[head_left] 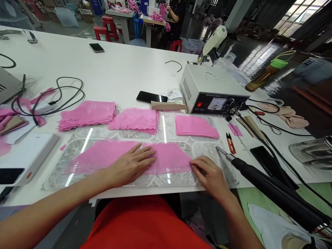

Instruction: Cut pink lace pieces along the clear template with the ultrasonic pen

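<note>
A long strip of pink lace [103, 155] lies spread on a clear glass sheet [204, 147] over patterned paper at the table's near edge. My left hand [132, 164] rests flat on the strip's middle, fingers stretched out. My right hand [209, 174] sits at the strip's right end, fingers curled and pinching the lace edge. A black rod-shaped tool with a metal tip [259, 180] lies just right of my right hand, untouched.
Behind the strip sit two stacks of pink lace [86, 114] [135, 119] and a stack of plain pink pieces [195, 126]. A white machine with a dial [212, 93], red snips [230, 141], phones [151, 97] and black cables [62, 93] surround them. Another person works at a far table [175, 17].
</note>
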`<action>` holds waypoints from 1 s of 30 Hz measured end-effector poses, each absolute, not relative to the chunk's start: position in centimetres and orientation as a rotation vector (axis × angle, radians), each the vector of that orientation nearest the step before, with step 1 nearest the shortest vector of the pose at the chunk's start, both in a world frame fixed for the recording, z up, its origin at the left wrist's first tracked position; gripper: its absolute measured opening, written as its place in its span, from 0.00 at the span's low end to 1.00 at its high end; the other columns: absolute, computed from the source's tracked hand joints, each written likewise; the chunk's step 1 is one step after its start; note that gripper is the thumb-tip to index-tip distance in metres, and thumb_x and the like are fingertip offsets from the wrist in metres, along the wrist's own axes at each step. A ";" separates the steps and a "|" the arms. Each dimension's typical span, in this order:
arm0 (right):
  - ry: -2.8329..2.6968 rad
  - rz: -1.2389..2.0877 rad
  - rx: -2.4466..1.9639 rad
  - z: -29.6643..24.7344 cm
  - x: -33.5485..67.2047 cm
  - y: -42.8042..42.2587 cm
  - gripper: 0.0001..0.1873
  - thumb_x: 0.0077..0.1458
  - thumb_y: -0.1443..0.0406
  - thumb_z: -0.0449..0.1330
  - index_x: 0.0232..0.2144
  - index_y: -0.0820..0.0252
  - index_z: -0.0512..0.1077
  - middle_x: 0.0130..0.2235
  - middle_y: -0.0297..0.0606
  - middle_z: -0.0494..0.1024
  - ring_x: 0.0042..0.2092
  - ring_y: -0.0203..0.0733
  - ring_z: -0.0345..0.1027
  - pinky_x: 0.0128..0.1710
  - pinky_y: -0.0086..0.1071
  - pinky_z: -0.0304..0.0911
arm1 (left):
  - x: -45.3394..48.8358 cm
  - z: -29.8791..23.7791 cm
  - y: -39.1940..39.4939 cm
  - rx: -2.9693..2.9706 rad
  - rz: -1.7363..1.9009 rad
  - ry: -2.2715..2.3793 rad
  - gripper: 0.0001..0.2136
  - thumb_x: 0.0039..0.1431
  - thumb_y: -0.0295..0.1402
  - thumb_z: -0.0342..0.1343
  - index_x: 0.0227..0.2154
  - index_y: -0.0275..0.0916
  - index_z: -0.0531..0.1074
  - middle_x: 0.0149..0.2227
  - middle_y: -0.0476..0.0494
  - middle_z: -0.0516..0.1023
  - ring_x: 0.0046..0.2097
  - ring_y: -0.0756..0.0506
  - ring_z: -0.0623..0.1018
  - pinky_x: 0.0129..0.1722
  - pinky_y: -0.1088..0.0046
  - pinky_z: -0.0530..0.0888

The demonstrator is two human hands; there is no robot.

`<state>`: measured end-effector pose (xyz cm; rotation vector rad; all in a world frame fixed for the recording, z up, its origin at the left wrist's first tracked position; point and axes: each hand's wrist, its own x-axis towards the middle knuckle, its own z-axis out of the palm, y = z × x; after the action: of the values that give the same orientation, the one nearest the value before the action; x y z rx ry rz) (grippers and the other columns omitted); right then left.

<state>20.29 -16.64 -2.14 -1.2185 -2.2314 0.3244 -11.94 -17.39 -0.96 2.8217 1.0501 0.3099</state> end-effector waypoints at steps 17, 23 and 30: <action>-2.222 0.190 -1.179 -2.4 21.1 -17.0 0.07 0.58 0.69 0.57 0.38 0.55 0.72 0.35 0.36 0.75 0.38 0.36 0.72 0.37 0.28 0.70 | -11.6 0.2 -17.9 2.802 0.352 1.034 0.15 0.69 0.31 0.44 0.55 0.39 0.69 0.58 0.36 0.70 0.59 0.41 0.70 0.62 0.53 0.61; -2.187 0.140 -1.178 -2.5 20.9 -17.2 0.07 0.57 0.71 0.56 0.38 0.56 0.72 0.35 0.37 0.74 0.36 0.35 0.72 0.35 0.28 0.70 | -11.4 -0.1 -16.2 2.599 0.643 1.399 0.13 0.67 0.29 0.44 0.42 0.36 0.74 0.42 0.39 0.78 0.43 0.44 0.76 0.44 0.65 0.73; -2.144 0.079 -1.157 -3.1 20.6 -17.4 0.09 0.56 0.72 0.57 0.38 0.56 0.72 0.37 0.38 0.74 0.39 0.37 0.73 0.36 0.30 0.71 | -9.4 0.1 -14.1 2.422 0.456 1.581 0.07 0.60 0.34 0.56 0.34 0.36 0.75 0.35 0.42 0.75 0.37 0.43 0.74 0.38 0.65 0.71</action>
<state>20.60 -17.37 -3.06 -1.1572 -2.1444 0.0790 -9.35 -14.12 0.10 2.4216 1.5810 0.4564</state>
